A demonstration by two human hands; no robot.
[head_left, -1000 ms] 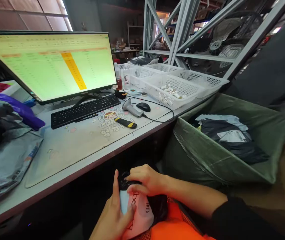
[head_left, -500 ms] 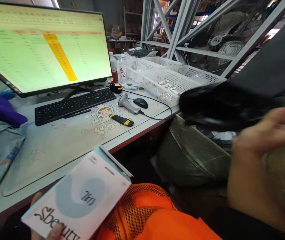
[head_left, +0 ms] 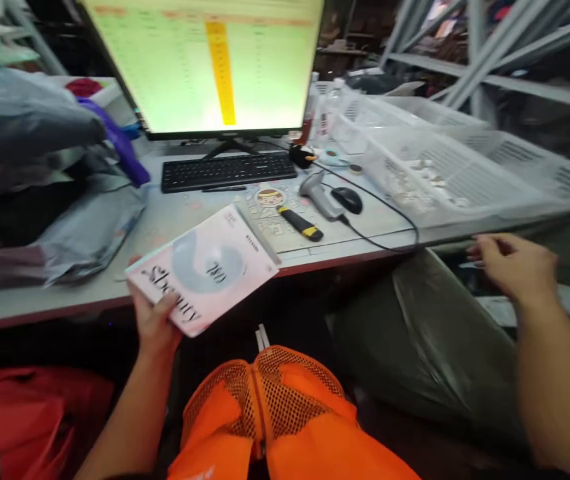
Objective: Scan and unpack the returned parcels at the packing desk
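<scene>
My left hand [head_left: 155, 320] grips a white and pale-blue box [head_left: 245, 273] printed "beauty", its thumb across the front. The box is tilted and held near the desk's front edge. Loosely curled, with thumb and forefinger apart, my right hand [head_left: 519, 267] shows nothing in it. Below it is the mouth of a large dark green sack [head_left: 429, 333], with pale and dark packaging inside. On the desk mat behind the box lie a black and yellow box cutter [head_left: 299, 223], a grey barcode scanner [head_left: 322, 198] and a black mouse [head_left: 347, 199].
Behind the mat stand a keyboard [head_left: 229, 172] and a monitor [head_left: 265, 67]. White perforated baskets [head_left: 415, 153], one holding small white pieces, line the desk's right. Grey plastic mailing bags [head_left: 29, 120] are piled at left. A scanner cable [head_left: 409, 223] loops near the front edge.
The view has turned right to left and down. The black bag by my right hand is gone from it, and that hand is now lower, over the sack. My left hand still holds the box.
</scene>
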